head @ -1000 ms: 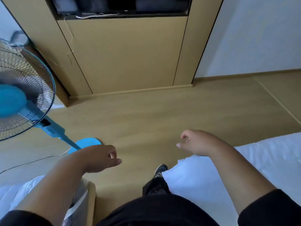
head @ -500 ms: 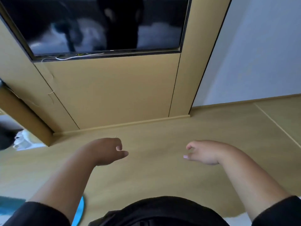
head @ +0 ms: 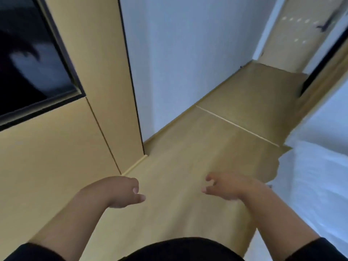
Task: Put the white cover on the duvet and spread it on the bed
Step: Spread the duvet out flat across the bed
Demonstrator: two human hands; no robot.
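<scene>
While both hands hang loosely curled and hold nothing, the view swings right toward the bed.

Left hand [head: 120,191]: fingers relaxed, thumb out, nothing in it. Right hand [head: 224,187]: same, fingers apart and slack, over bare wooden floor [head: 188,157], near the white bedding [head: 310,185] but not touching it. A second ago a blue fan and wall-mounted screen [head: 32,59] filled the left; the fan has gone, the screen has slid to the edge, and a hallway and white wall [head: 188,53] have come in. Bedding lies at right edge; cover and duvet cannot be told apart. Likely repositioning around the bed; no grasp begun yet.
</scene>
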